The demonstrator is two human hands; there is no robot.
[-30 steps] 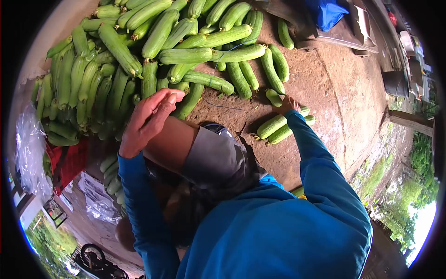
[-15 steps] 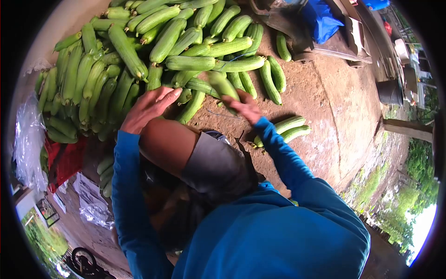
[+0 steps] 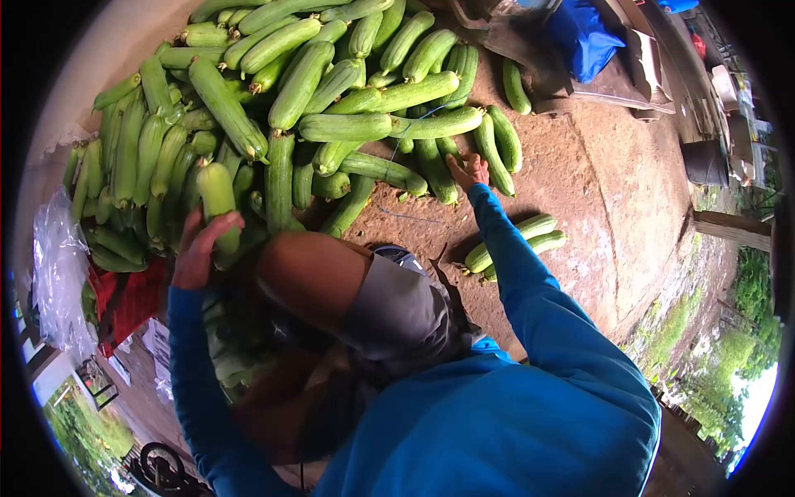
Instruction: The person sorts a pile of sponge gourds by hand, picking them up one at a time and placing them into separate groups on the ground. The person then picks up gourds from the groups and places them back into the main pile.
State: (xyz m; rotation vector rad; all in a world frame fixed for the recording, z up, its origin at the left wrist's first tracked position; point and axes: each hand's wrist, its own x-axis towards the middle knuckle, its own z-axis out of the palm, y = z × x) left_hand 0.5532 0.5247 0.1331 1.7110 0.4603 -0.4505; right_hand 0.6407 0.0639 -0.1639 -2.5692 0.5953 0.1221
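**Holding one gourd point(image 3: 217, 192) at the left of your knee point(image 3: 306, 265), you reach for others with your right hand point(image 3: 469, 171)**

Your left hand point(image 3: 197, 248) now has its fingers wrapped around the lower part of that gourd, which stands roughly upright to the left of the knee. Half a second ago, that hand was empty beyond the knee while your right hand carried a gourd towards it. It looks like the same one passed across, which frees your right hand.

Your right hand has moved out beyond the knee and to its right, to the edge of the gourd heap point(image 3: 344, 127). Its fingers are partly spread and bent at the end of a small gourd point(image 3: 447, 149), close beside a longer one point(image 3: 493, 155); you can't tell whether they have closed on either.

The heap remains beyond the knee and to its left. The gourds on the floor point(image 3: 596, 195) to the right of the knee, two of them plain to see, haven't visibly shifted. The blue bag point(image 3: 582, 37) also remains far beyond the knee, to the right.
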